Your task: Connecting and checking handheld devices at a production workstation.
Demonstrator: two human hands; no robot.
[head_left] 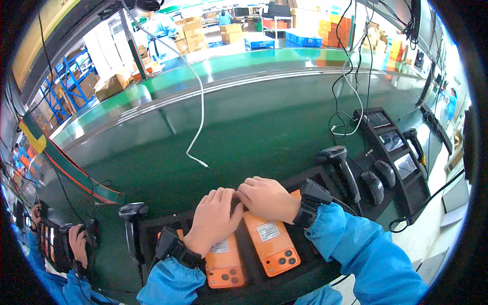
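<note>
Two orange smartphones lie back up, side by side, in a dark tray (300, 277), their camera ends toward me. My left hand (216, 216) covers the upper part of the left smartphone (223, 264), its fingers bent together at the far end. My right hand (267, 195) reaches over the upper end of the right smartphone (272, 249), which has a white label. Its curled fingers meet the left hand's fingertips between the two phones. Whatever the fingers grip is hidden beneath them. Both wrists wear black strapped devices.
A barcode scanner (133, 216) stands at left, another (340, 162) at right near two black mice (373, 187). A black rack of screens (391, 140) sits farther right. A white cable (202, 112) hangs ahead over the green bench. A co-worker's hand (78, 244) shows at lower left.
</note>
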